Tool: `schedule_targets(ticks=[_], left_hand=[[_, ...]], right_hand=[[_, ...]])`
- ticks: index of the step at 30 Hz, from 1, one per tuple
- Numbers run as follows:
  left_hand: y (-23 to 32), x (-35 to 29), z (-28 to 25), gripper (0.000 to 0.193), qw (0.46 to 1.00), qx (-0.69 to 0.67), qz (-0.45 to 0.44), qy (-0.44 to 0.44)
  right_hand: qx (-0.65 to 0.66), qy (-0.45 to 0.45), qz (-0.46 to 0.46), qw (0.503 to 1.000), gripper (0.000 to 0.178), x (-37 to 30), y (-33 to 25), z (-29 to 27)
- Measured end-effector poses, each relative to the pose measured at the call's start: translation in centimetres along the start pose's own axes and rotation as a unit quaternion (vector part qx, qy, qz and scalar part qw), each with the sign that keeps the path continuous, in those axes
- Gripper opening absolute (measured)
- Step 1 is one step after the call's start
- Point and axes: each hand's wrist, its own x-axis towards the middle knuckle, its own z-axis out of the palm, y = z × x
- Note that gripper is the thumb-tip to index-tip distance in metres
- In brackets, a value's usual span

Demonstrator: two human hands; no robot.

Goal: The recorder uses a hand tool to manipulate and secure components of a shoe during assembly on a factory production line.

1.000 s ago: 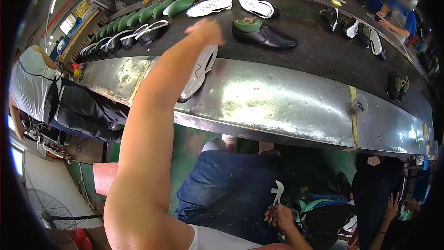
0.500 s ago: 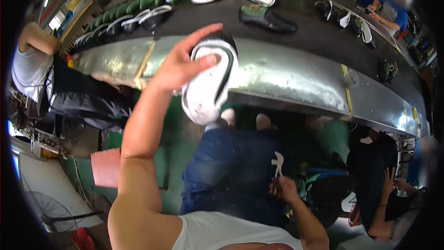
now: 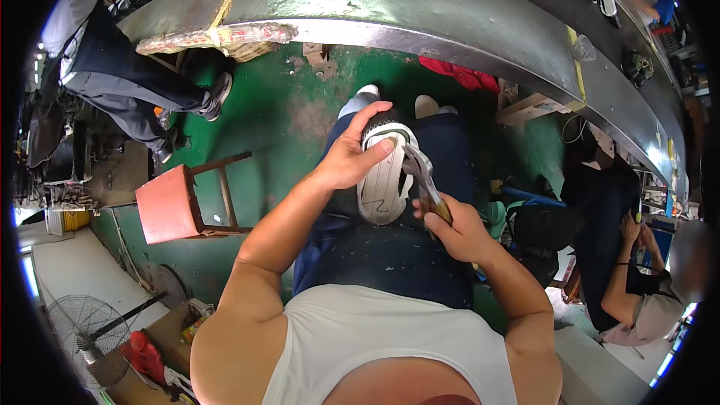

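Observation:
My left hand (image 3: 352,156) grips a shoe (image 3: 381,189) over my lap, its fingers wrapped at the far end and the thumb pressed on the pale sole. The sole faces up and bears a dark scribbled line near its closer end; a dark part of the shoe shows at the far end. My right hand (image 3: 459,234) is closed around the handle of a hammer (image 3: 420,167). The hammer's metal head lies against or just over the right edge of the shoe; whether it touches, I cannot tell.
A metal-edged bench (image 3: 420,26) runs across beyond my knees. A pink stool (image 3: 169,204) stands at left. One person (image 3: 135,82) stands at far left; another person (image 3: 637,292) is at right. A wire fan (image 3: 88,334) sits at lower left.
The shoe in my left hand has come down from the bench edge to over my lap. My right hand has raised the hammer to the shoe. The view has tilted downward.

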Motion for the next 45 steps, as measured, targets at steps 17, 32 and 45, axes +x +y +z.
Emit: schedule_targets(ticks=[17, 32, 45], left_hand=[[-2.5, 1.1, -2.8, 0.041, 0.996, 0.077, 0.031, 0.025], [-1.7, 1.3, -4.1, 0.048, 0.989, -0.104, -0.101, 0.011], [-2.4, 2.4, -5.1, 0.044, 0.994, -0.009, -0.087, 0.068]], right_hand=[[-0.103, 0.081, -0.089, 0.987, 0.027, 7.1, 4.5, 0.7], [-0.365, 0.039, 0.033, 0.93, 0.031, 6.2, -0.4, 1.4], [-0.184, 0.162, -0.144, 0.959, 0.032, 9.7, -1.2, -0.1]])
